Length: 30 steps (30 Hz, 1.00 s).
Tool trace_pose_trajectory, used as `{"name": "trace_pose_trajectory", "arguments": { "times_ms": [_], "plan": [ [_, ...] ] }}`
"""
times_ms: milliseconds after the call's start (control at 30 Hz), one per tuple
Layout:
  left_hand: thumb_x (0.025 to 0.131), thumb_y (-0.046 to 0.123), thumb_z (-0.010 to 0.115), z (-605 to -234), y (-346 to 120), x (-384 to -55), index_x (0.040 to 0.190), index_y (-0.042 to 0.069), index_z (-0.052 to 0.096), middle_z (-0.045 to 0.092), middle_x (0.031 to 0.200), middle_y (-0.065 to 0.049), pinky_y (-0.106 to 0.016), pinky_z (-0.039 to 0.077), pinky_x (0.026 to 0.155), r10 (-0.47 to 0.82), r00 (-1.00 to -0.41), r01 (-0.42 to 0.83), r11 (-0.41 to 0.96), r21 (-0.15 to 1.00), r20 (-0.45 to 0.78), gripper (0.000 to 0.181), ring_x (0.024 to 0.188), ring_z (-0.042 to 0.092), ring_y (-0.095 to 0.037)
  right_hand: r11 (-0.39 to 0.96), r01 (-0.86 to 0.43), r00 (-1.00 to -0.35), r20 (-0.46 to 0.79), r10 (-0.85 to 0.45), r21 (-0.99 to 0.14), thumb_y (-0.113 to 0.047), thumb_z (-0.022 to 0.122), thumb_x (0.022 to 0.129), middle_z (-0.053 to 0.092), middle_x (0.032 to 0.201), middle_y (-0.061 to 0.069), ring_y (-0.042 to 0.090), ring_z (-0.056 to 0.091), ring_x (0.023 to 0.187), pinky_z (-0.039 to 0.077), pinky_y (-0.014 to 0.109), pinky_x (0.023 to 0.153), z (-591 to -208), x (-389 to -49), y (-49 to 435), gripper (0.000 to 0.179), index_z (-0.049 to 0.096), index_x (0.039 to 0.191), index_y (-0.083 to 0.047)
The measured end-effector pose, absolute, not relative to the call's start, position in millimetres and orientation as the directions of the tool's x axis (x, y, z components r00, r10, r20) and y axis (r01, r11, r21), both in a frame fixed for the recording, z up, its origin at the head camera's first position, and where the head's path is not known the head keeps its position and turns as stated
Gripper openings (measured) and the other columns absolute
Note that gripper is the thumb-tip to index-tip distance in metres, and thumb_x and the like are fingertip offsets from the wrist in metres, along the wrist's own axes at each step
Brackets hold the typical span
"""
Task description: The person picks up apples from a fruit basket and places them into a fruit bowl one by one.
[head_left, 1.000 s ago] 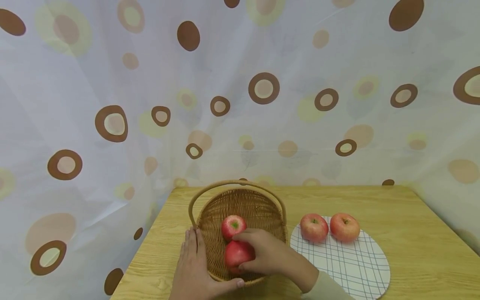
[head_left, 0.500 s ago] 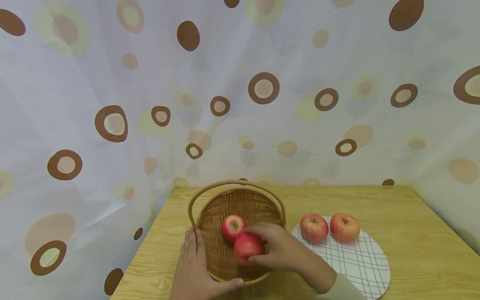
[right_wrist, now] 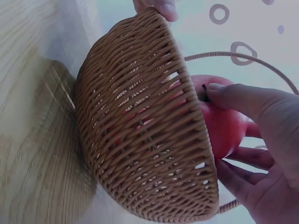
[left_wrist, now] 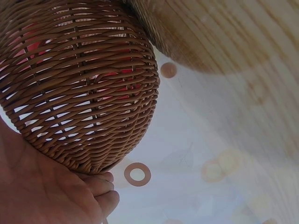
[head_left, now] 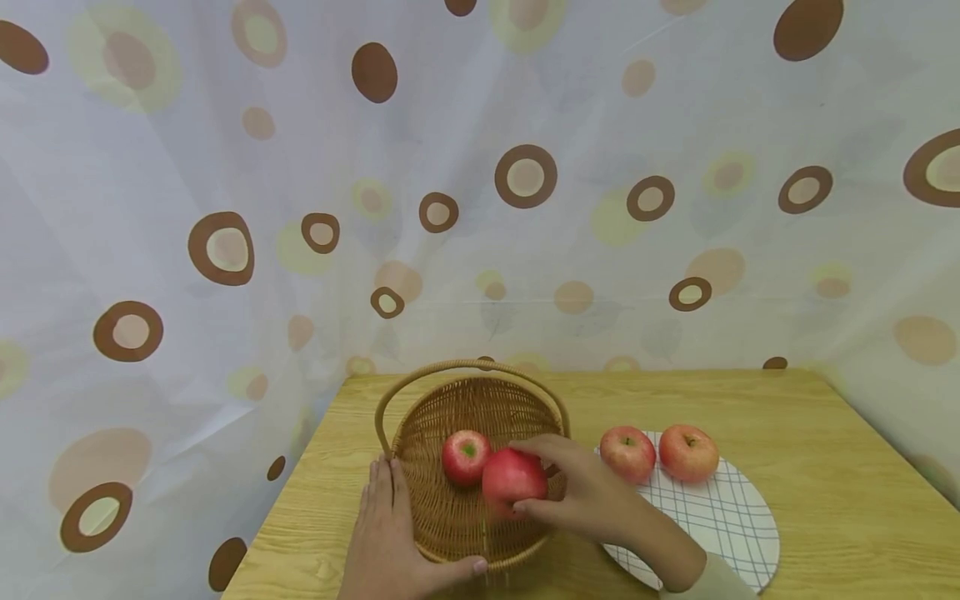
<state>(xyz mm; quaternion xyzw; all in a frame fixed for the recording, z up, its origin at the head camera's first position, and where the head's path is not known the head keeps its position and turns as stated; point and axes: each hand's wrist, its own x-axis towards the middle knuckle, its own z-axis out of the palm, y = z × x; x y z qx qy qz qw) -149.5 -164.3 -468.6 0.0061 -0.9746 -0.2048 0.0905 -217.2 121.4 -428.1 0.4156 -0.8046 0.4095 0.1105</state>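
Observation:
A wicker basket point(head_left: 517, 400) with an arched handle point(head_left: 472, 364) stands on the table. Straight fingers of my left hand point(head_left: 390, 533) lie along its left side, the thumb by the near rim; the left wrist view has this hand point(left_wrist: 56, 191) against the weave. Thumb and fingers of my right hand point(head_left: 581, 492) grip a red apple point(head_left: 513, 479) over the basket's right part. In the right wrist view the held apple point(right_wrist: 224, 126) shows partly above the rim, a dark stem near the thumb. Another red apple point(head_left: 465, 457) sits inside the basket, left of the held one.
Right of the basket, a round white mat with a blue grid point(head_left: 720, 525) lies on the wooden table point(head_left: 847, 500). On its far edge sit two more apples, one red point(head_left: 627, 454) and one orange-red point(head_left: 687, 452). A dotted curtain point(head_left: 465, 167) hangs behind and at the sides.
My right hand has lifted the nearer apple from the basket's bottom and moved it right and slightly away from me. My left hand and the basket have stayed put.

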Motion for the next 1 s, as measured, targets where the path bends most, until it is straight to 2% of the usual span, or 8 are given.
{"name": "trace_pose_trajectory", "arguments": {
  "times_ms": [267, 533, 733, 867, 1000],
  "plan": [
    [0.054, 0.102, 0.069, -471.1, -164.8, -149.8, 0.168, -0.004, 0.014, 0.004, 0.176, -0.028, -0.064, 0.028, 0.127, -0.046, -0.976, 0.043, 0.917, 0.396, 0.213, 0.165, 0.164, 0.009, -0.047, 0.321, -0.748, -0.654, 0.563, -0.505, -0.581, -0.027, 0.09, 0.087, 0.072, 0.133, 0.0, 0.006, 0.071, 0.098, 0.064, 0.034, 0.088, -426.8, -214.2, 134.9, 0.061, 0.066, 0.141, -0.01],
    [0.053, 0.102, 0.07, -471.4, -164.9, -149.8, 0.169, -0.002, 0.011, 0.0, 0.177, -0.026, -0.064, 0.027, 0.128, -0.051, -0.978, 0.037, 0.912, 0.409, 0.201, 0.166, 0.165, 0.005, -0.045, 0.339, -0.698, -0.711, 0.551, -0.437, -0.631, -0.029, 0.09, 0.088, 0.072, 0.135, -0.001, 0.008, 0.07, 0.112, 0.064, 0.029, 0.086, -427.9, -209.7, 156.8, 0.06, 0.066, 0.141, -0.017],
    [0.052, 0.103, 0.069, -469.2, -164.0, -150.3, 0.169, -0.002, 0.01, -0.002, 0.177, -0.026, -0.064, 0.027, 0.128, -0.055, -0.981, 0.028, 0.91, 0.413, 0.187, 0.168, 0.165, 0.005, -0.046, 0.295, -0.6, -0.779, 0.459, -0.427, -0.743, -0.025, 0.088, 0.09, 0.069, 0.132, -0.004, 0.008, 0.07, 0.11, 0.063, 0.028, 0.091, -428.3, -205.2, 179.0, 0.059, 0.064, 0.143, -0.023],
    [0.052, 0.104, 0.068, -469.2, -164.1, -150.7, 0.169, -0.001, 0.007, -0.005, 0.177, -0.025, -0.063, 0.024, 0.129, -0.052, -0.985, 0.021, 0.911, 0.413, 0.164, 0.169, 0.165, 0.002, -0.045, 0.24, -0.514, -0.81, 0.374, -0.453, -0.823, -0.018, 0.086, 0.092, 0.068, 0.132, 0.006, 0.012, 0.073, 0.109, 0.063, 0.029, 0.092, -427.7, -202.1, 196.2, 0.059, 0.062, 0.146, -0.019],
    [0.054, 0.102, 0.07, -469.5, -164.1, -150.1, 0.169, -0.001, 0.007, -0.006, 0.177, -0.025, -0.064, 0.024, 0.129, -0.051, -0.986, 0.018, 0.91, 0.415, 0.156, 0.167, 0.165, 0.001, -0.045, 0.236, -0.465, -0.825, 0.321, -0.465, -0.853, -0.015, 0.083, 0.094, 0.067, 0.134, 0.011, 0.011, 0.073, 0.111, 0.064, 0.029, 0.09, -425.7, -198.9, 211.1, 0.059, 0.06, 0.148, -0.018]
  ]
}}
